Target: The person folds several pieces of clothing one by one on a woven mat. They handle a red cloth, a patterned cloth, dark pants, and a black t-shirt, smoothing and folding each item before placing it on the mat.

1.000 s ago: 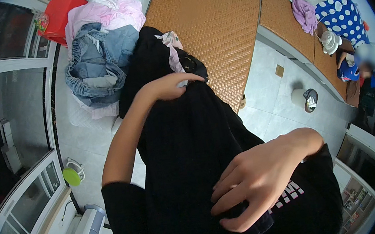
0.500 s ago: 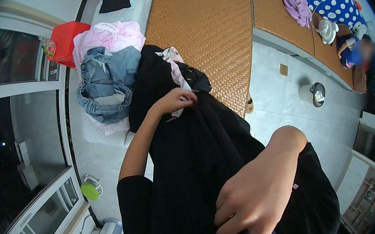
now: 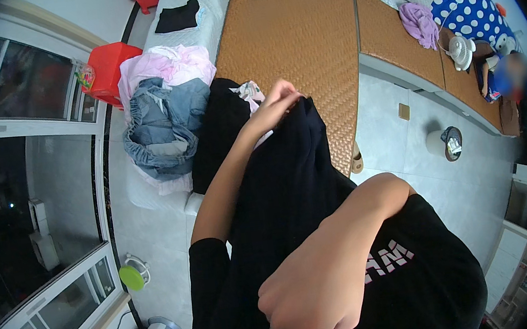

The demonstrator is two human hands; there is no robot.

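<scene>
A dark navy-black garment (image 3: 287,168) hangs stretched between my two hands; its exact kind I cannot make out. My left hand (image 3: 276,107) is closed in a pinch on its far end, held up in front of the woven mat. Close to my body, my right hand (image 3: 311,283) is closed around the near end, knuckles up, with its fingertips partly hidden. Beyond the left forearm lie a black cloth heap (image 3: 216,131) and a pale printed cloth (image 3: 248,94). Beside them is a pile with blue denim clothing (image 3: 160,128) and a pink-white garment (image 3: 166,68).
The brown woven mat (image 3: 286,30) covers the bed ahead. Folded black cloth (image 3: 177,17) and a red stool (image 3: 109,71) are at the far left. A green-topped stool (image 3: 131,278) stands lower left. Right are a white fan (image 3: 460,51), a bin (image 3: 445,142) and a seated person (image 3: 509,78).
My left hand has risen and moved right, lifting the garment's far end into a pointed corner. My right hand has shifted left and slightly up with the near end.
</scene>
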